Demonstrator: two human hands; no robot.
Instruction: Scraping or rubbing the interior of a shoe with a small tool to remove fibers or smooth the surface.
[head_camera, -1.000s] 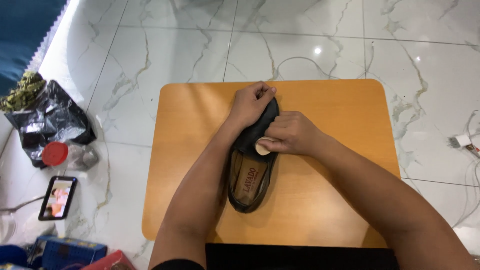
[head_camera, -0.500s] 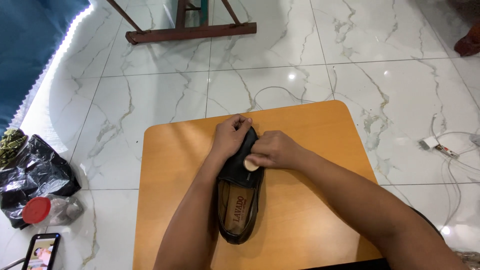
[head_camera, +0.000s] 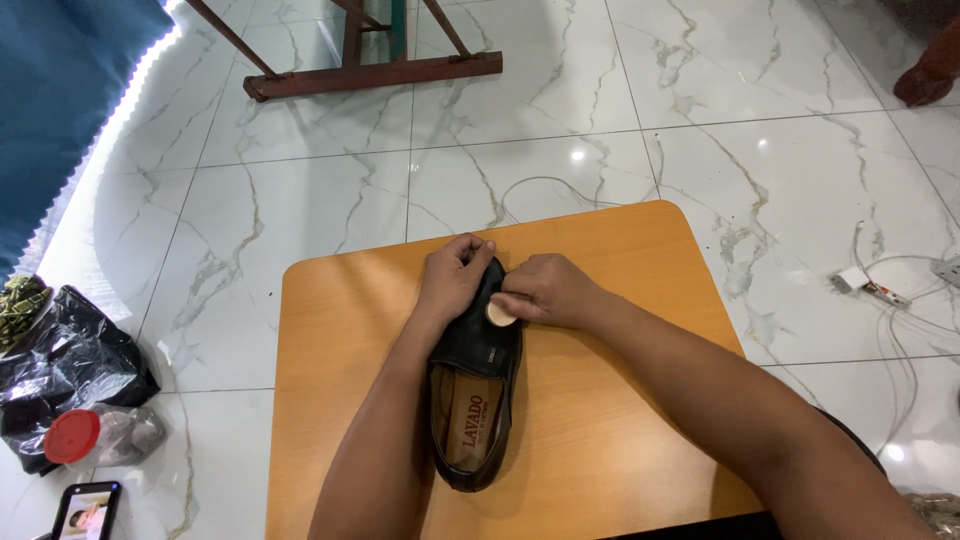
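Observation:
A black leather loafer (head_camera: 476, 400) with a tan insole lies on a small orange wooden table (head_camera: 620, 420), toe pointing away from me. My left hand (head_camera: 455, 280) grips the toe and holds the shoe down. My right hand (head_camera: 545, 292) pinches a small round tan object (head_camera: 498, 313), an applicator by the look of it, and presses it on the shoe's upper beside the left hand.
White marbled tile floor surrounds the table. A black plastic bag (head_camera: 70, 365), a red-lidded jar (head_camera: 85, 437) and a phone (head_camera: 85, 510) lie at the left. A white charger with cables (head_camera: 868, 285) is at the right. A wooden stand's base (head_camera: 370, 75) is at the back.
The view has tilted up and away, so the table sits lower and the wooden stand shows. Both hands keep their hold on the shoe and the round object.

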